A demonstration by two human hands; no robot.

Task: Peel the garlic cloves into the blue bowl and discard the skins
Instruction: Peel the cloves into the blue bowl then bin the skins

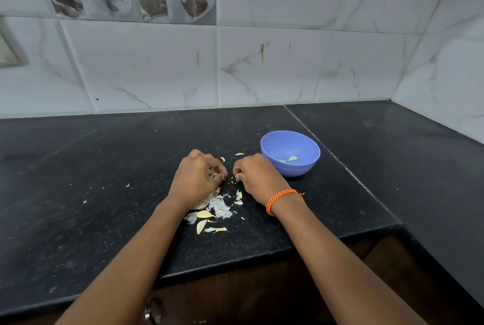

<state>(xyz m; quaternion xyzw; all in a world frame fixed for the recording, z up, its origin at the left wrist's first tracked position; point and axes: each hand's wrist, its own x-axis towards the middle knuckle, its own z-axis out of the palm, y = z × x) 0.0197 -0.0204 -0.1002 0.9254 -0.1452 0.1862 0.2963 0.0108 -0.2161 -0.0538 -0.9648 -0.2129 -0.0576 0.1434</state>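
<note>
My left hand [196,178] hovers over a pile of garlic skins [218,206], its fingers curled round a bit of garlic with papery skin. My right hand [255,176] sits just to the right, fingers curled; what its fingertips pinch is too small to tell. The blue bowl [301,168] stands right of my right hand and holds two peeled cloves [292,158]. Loose garlic cloves [203,219] lie among the skins near my left wrist.
The black stone counter [104,193] has small skin scraps scattered left of the pile. Its front edge runs below my forearms, and a tiled wall closes the back and right side. An orange thread band is on my right wrist [281,200].
</note>
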